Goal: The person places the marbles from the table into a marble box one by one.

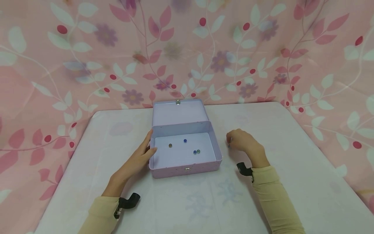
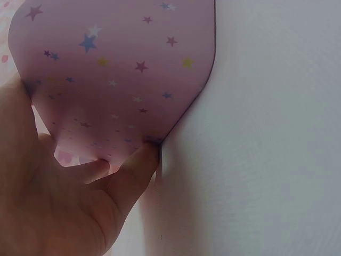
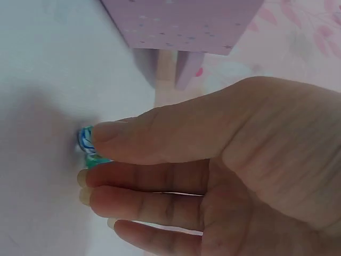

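Observation:
A lilac tin box (image 1: 187, 169) with a hinged lid (image 1: 179, 113) laid back stands on the table; small stars dot its outside. Inside lie a brown marble (image 1: 170, 145), a blue marble (image 1: 185, 140), and a blue one and a greenish one (image 1: 198, 151) side by side. My left hand (image 1: 137, 162) grips the box's left wall, thumb at the rim and fingers along the outside. To the right of the box, my right hand (image 1: 243, 141) pinches glass marbles (image 3: 85, 138) with blue and green swirls, low over the tabletop; thumb and fingers partly cover them.
A pale cloth with faint prints covers the table (image 1: 198, 204). Pink flowered curtain (image 1: 187, 48) hangs behind and along both sides. Each sleeve carries a black wrist camera mount (image 1: 130, 201).

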`<action>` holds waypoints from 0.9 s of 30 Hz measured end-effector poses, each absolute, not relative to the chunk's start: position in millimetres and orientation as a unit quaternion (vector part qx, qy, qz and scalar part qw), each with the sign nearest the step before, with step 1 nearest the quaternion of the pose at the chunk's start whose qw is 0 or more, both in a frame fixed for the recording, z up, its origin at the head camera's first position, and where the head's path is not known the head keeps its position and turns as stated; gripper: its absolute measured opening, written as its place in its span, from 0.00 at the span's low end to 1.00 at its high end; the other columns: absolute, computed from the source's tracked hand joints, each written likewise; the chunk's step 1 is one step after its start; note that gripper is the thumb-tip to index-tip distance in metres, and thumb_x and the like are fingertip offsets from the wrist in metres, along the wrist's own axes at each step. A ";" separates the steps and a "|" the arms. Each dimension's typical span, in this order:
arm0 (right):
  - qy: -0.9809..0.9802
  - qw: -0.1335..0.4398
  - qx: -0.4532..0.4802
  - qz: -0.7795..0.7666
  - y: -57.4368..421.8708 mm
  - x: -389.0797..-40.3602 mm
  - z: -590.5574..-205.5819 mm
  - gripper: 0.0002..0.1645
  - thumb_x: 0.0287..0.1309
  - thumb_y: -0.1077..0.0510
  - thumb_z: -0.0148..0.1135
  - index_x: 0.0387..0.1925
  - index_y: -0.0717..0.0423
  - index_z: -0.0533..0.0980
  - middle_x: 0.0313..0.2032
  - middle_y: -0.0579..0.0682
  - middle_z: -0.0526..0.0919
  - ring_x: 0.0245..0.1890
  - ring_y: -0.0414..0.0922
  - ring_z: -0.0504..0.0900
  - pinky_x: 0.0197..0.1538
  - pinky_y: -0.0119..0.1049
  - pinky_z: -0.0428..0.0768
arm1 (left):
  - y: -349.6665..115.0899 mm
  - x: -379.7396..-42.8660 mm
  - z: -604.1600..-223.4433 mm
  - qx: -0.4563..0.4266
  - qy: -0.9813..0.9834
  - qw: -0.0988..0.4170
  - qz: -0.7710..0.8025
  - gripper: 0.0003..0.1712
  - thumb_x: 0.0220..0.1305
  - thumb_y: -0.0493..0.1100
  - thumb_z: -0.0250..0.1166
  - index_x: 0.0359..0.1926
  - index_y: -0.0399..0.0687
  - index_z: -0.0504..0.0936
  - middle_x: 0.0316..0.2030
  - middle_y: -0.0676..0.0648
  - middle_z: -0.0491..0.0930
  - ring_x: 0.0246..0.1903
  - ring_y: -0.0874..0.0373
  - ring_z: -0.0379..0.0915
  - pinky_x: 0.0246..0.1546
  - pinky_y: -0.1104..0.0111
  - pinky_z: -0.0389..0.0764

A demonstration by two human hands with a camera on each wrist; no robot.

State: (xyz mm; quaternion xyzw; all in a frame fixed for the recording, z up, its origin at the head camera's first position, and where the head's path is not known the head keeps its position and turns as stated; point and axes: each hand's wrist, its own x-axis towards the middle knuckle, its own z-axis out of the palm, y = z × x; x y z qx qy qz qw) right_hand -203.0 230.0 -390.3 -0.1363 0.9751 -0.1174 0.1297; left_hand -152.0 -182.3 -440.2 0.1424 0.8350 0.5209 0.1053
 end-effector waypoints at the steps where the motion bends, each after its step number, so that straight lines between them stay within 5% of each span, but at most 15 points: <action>1: 0.975 0.128 -0.137 -0.117 229.9 -203.5 -391.5 0.11 0.51 0.68 0.56 0.34 0.58 0.83 0.35 0.55 0.83 0.30 0.48 0.76 0.31 0.38 0.73 | -182.1 -151.8 -440.1 0.142 0.835 0.105 0.521 0.42 0.77 0.51 0.49 0.78 0.76 0.31 0.80 0.55 0.31 0.76 0.30 0.39 0.68 0.34 0.55; 27: 0.989 0.061 -0.109 -0.074 214.2 -202.3 -402.9 0.11 0.54 0.67 0.57 0.19 0.56 0.78 0.24 0.54 0.79 0.24 0.48 0.72 0.25 0.41 0.70 | -182.3 -153.0 -441.3 0.137 0.838 0.111 0.517 0.42 0.77 0.51 0.49 0.77 0.77 0.31 0.80 0.57 0.30 0.76 0.31 0.39 0.66 0.35 0.59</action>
